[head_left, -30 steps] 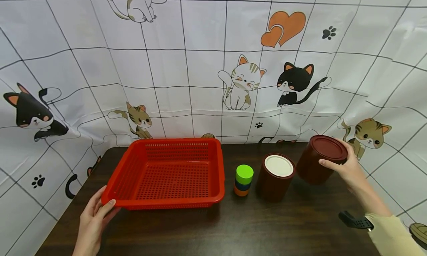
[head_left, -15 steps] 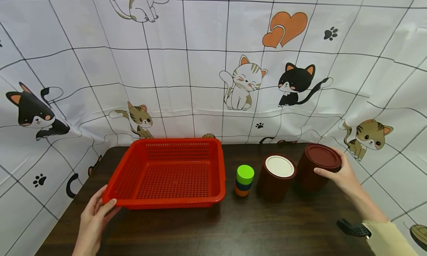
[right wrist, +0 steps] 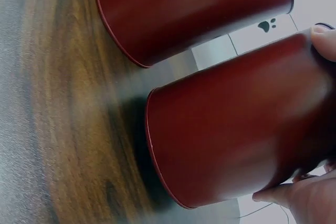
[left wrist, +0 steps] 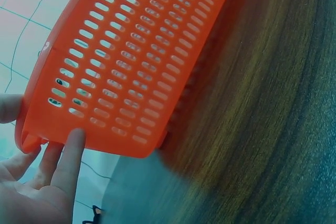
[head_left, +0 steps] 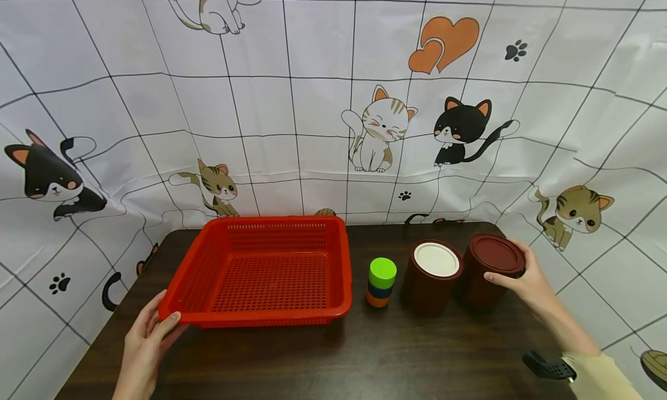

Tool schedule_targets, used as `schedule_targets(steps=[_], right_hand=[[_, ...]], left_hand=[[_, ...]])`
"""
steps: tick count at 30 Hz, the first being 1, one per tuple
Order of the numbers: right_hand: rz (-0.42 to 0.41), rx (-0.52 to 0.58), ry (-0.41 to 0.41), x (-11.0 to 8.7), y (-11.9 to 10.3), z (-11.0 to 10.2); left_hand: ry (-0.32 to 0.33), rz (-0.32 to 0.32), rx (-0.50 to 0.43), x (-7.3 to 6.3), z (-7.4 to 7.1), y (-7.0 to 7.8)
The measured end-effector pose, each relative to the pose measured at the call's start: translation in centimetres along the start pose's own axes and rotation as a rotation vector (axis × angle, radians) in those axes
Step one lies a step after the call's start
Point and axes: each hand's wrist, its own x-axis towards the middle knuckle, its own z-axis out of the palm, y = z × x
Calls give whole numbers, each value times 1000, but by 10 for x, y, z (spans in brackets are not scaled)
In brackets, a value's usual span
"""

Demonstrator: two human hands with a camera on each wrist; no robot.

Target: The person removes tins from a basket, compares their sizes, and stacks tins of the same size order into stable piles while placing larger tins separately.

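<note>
My left hand (head_left: 146, 342) grips the near left corner of a red plastic basket (head_left: 260, 318), thumb on the rim and fingers against the outer wall. Slots pierce the basket's wall (left wrist: 126, 66) in the left wrist view. At the right, my right hand (head_left: 526, 281) holds a dark red canister (head_left: 482, 287) near its top, the thumb on the near side and the fingers round the right. Its lid is dark red too. In the right wrist view this canister (right wrist: 231, 129) leans slightly, its base close over the table, beside a second canister (right wrist: 194, 9).
The second dark red canister (head_left: 429, 293), with a white top, stands just left of the held one. A small green, dark blue and orange stack (head_left: 381, 281) is between it and the basket. Behind the dark wooden table (head_left: 365, 365) hangs a cat-print sheet (head_left: 312, 110).
My right hand has brought the dark red canister left and down, closer to the white-topped one. The left hand and the basket have stayed in place.
</note>
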Motion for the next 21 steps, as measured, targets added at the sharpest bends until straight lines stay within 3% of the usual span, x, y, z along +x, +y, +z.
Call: schedule_targets(steps=[21], right_hand=[[96,-55,-14,-5,-5,4]], left_hand=[[-20,27,-26,0,-1,-2]])
